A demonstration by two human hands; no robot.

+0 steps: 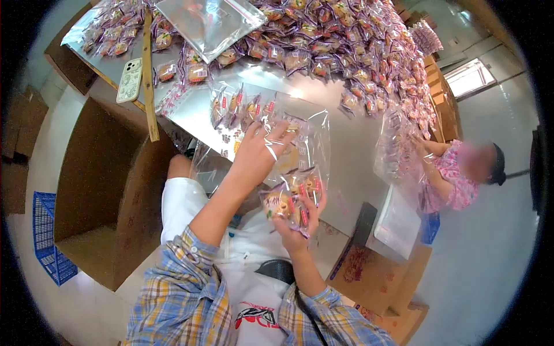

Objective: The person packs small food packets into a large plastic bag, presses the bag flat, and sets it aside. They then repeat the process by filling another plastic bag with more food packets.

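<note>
Head view looks down at two bare hands held up in front of a person in a blue and yellow checked shirt. The left hand (pixel 259 153) reaches forward with its arm stretched out, and its fingers are spread and pressed on a big clear plastic bag (pixel 306 144), pinching the thin plastic near the bag's mouth. The right hand (pixel 297 216) is lower and closer to the body, its fingers curled shut around a few small wrapped snack packs (pixel 285 203) with pink and red print. The clear bag is crinkly and shiny, it hangs over the near edge of the shiny silver bench (pixel 346 132), and more small snack packs show through it. The packs in the right hand sit just under the bag's lower end. A huge heap of the same little pink snack packs (pixel 352 46) covers the far part of the bench. A phone in a pale case (pixel 129 80) lies at the left edge beside a long wooden stick (pixel 149 75). A big open brown cardboard box (pixel 109 196) stands on the floor to the left. Another person in a pink flowery top (pixel 453 176) sits at the right holding a full clear bag.
</note>
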